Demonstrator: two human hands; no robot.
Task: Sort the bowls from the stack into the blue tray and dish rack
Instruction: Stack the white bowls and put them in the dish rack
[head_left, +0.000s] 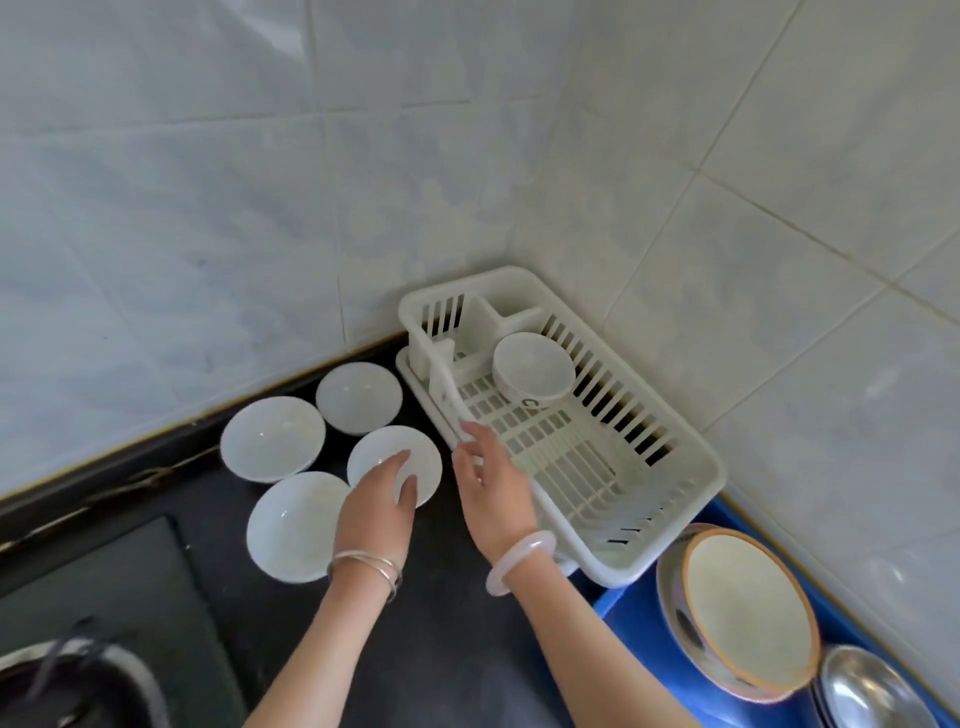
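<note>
Head view: your left hand (382, 499) lies spread over one white bowl (430, 460), grasp unclear; your right hand (491, 483) hangs relaxed, holding nothing, beside the dish rack (618, 569).

A single dark capital letter, "C", is read on the outer wall of the pale bowl (532, 366) that is set tilted in the white dish rack (714, 480). Any marks following it are too blurred and cut off to be made out.
</note>
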